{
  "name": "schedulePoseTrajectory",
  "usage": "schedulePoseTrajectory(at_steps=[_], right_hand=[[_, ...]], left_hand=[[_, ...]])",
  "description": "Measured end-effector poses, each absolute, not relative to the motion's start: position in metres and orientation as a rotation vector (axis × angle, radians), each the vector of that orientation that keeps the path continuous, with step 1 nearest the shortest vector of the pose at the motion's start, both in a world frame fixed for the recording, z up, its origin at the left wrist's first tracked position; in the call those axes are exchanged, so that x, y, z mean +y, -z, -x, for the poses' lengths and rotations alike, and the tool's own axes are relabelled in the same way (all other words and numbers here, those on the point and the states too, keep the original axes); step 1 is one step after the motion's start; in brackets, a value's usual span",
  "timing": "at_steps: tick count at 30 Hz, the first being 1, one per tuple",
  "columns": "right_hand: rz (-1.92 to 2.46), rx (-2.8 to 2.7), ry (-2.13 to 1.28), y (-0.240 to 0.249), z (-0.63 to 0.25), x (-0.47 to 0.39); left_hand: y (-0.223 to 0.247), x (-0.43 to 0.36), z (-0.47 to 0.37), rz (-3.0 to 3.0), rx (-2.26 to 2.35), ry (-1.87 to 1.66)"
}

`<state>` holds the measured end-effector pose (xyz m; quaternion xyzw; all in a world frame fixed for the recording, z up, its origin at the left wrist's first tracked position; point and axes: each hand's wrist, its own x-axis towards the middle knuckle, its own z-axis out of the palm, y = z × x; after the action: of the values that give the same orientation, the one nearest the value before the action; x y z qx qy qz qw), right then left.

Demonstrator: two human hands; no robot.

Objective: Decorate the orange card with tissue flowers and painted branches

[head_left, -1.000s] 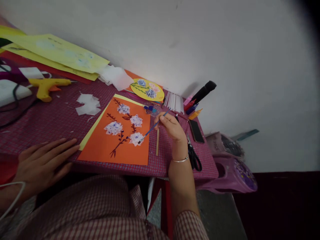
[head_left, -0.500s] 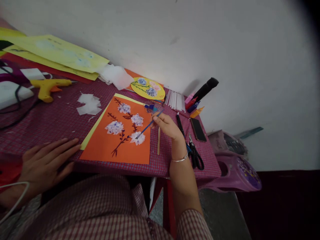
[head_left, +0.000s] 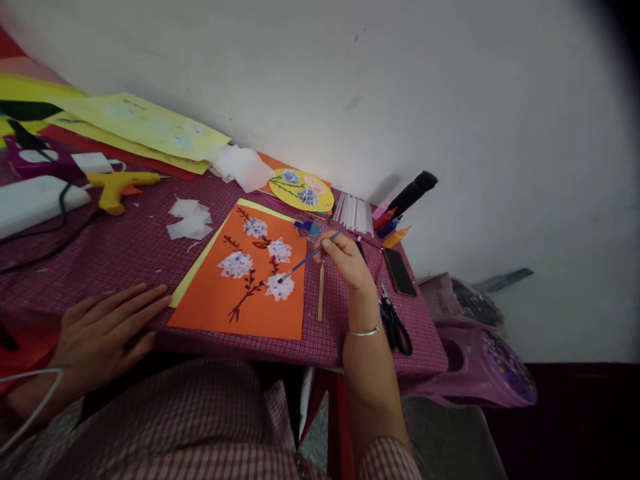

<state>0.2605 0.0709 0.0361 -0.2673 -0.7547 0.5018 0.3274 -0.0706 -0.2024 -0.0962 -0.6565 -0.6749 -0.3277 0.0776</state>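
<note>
My right hand (head_left: 345, 259) pinches a thin blue paintbrush (head_left: 309, 259), its dark tip at the lower right white flower (head_left: 280, 287) on an orange sheet (head_left: 215, 307). Several white and purple tissue-like flowers and dark red branches cover that sheet. A yellow sheet (head_left: 193, 273) shows from under its left edge. Flat on the table edge, left of the sheets, lies my left hand (head_left: 113, 327), fingers stretched out and holding nothing. Beyond my right hand sits a clear palette with blue paint (head_left: 306, 229). A wooden stick (head_left: 321, 293) lies just right of the orange sheet.
On the right are black scissors (head_left: 397, 327), a phone (head_left: 399, 272) and paint tubes (head_left: 397, 237). White sticks (head_left: 354, 213) and a yellow oval card (head_left: 300, 190) are at the back. Torn white tissue (head_left: 190, 220) and a yellow glue gun (head_left: 117, 189) lie left.
The view has shifted, so the table appears slightly lower and to the right. The brush is still in my right hand, its tip now nearer the left side of the same flower.
</note>
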Motion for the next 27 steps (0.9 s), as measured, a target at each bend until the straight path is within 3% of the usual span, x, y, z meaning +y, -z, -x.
schedulePoseTrajectory(at_steps=[8, 27], right_hand=[[0.667, -2.094, -1.447, -0.035, -0.25, 0.062], [0.758, -1.848, -1.245, -0.039, -0.267, 0.075]], left_hand=[[0.092, -0.201, 0.069, 1.983, -2.002, 1.012], [0.089, -0.201, 0.067, 1.956, -2.004, 1.019]])
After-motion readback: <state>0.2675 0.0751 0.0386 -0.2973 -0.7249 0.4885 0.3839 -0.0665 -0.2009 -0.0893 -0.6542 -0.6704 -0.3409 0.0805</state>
